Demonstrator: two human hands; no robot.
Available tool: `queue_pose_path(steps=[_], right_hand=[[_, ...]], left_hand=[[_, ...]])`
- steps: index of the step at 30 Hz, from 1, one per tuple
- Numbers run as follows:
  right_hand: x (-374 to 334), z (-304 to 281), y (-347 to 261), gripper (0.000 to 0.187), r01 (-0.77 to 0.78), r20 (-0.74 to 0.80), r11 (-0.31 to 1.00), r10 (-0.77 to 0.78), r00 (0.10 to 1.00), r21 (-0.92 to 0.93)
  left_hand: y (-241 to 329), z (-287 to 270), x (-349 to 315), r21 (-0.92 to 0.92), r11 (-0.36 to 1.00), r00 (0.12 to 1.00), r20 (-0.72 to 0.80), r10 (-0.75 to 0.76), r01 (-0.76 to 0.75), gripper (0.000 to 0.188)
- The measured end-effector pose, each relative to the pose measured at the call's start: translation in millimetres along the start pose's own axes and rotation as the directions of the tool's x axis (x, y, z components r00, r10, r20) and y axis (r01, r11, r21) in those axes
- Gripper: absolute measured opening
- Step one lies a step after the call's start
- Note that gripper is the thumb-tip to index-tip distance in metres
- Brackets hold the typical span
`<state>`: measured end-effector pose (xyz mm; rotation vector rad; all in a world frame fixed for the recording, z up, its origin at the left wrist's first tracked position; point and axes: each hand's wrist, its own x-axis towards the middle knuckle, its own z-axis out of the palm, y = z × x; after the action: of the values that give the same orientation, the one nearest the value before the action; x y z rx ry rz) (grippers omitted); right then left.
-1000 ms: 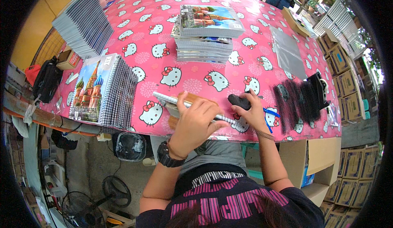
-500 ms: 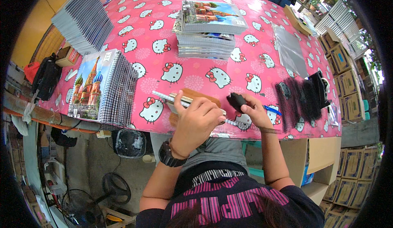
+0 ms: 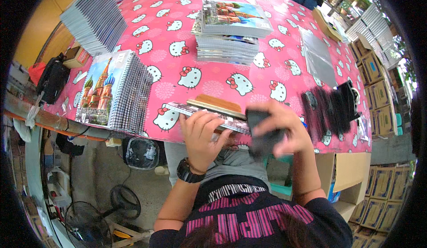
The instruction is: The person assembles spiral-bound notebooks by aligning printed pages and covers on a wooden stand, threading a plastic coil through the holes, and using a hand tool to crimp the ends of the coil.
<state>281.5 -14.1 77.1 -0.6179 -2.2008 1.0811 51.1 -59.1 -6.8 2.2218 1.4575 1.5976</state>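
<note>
My left hand grips a thin notebook, held edge-up at the table's near side, fingers over its upper edge and thumb lower down. Just behind the notebook lies a brown wooden block with a pale lower edge. My right hand, smeared by motion, is at the notebook's right end with a soft-looking black thing in its fingers; its exact kind is unclear. To the right of that hand lies a bundle of black coils, apparently binding spirals.
Spiral notebooks with a cathedral cover stand at the left, near a taller notebook stack. Another notebook pile sits mid-table. Clear plastic sleeves lie at the right. Cartons line the right side; a fan stands below left.
My right hand has lifted and swung up against the notebook's right end, bringing the black thing with it. My left hand has shifted its grip, and the notebook now stands more on edge.
</note>
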Motion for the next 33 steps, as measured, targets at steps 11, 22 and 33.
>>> queue_pose_path(steps=[11,22,33], right_hand=[[5.5,7.3,9.0,0.047,-0.071,0.069,0.992,0.078,0.995,-0.102],[25.9,-3.4,36.0,0.049,-0.074,0.081,0.986,0.063,0.995,0.150],[48.9,12.5,53.8,0.056,-0.259,-0.071,0.960,0.267,0.961,0.107]], left_hand=[[-1.3,3.2,4.2,0.027,0.999,1.000,-0.011,-0.029,0.030,0.033],[3.3,-4.4,9.9,0.069,0.995,0.997,0.043,-0.070,0.067,0.054],[-18.4,-22.3,25.4,0.188,0.970,0.988,-0.022,-0.151,0.152,0.050]])
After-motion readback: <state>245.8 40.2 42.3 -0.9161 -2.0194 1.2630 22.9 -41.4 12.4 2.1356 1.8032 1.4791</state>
